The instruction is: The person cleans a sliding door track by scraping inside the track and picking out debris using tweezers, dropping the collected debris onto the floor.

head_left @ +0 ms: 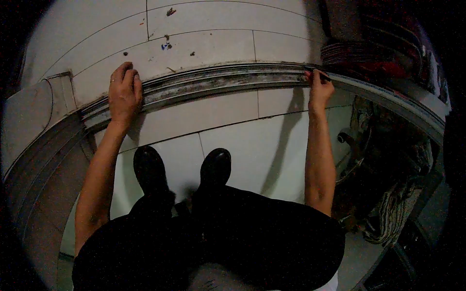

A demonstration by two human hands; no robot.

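A grimy metal sliding-door track (218, 77) runs across the floor in front of me. My left hand (125, 92) rests over its left part, back of the hand up, fingers stretched forward past the rails, with a ring on one finger. Nothing shows in that hand. At the track's right part, my right hand (320, 91) has its thumb and fingers pinched together. A small dark thin thing shows at those fingertips, too dim to name. Reddish colour shows beside them.
Bits of dark debris (167, 46) lie on the tiles (213, 46) beyond the track. My black shoes (216, 165) stand on the near tiles. At right are a striped cloth (395, 213) and a dark folded textile (354, 58). A door frame (60, 97) stands at left.
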